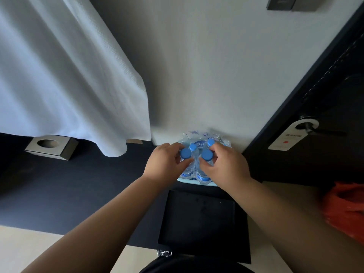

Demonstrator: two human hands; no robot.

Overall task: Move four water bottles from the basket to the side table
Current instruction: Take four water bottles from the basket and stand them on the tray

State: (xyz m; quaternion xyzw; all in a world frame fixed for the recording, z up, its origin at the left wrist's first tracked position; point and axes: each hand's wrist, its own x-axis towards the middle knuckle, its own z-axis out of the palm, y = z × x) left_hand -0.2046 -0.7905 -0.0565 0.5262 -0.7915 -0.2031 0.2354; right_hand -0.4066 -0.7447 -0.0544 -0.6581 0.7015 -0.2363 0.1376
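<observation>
Several clear water bottles with blue caps stand upright in a pale blue basket [183, 180] against the wall. My left hand [164, 164] grips the necks of two bottles, a near one [186, 154] and a far one [193, 147]. My right hand [226, 166] holds two more, a near one [206, 155] and a far one [210, 142]. Crumpled plastic wrap [197, 134] lies behind the bottles. A black square side table [199, 219] stands just below the basket, closer to me.
A white curtain [69, 85] hangs at the left over a dark floor. On that floor sits a silver tissue box [52, 147]. At the right, a dark door [325, 107] carries a white hanger tag [291, 137]; an orange bag [346, 209] lies below it.
</observation>
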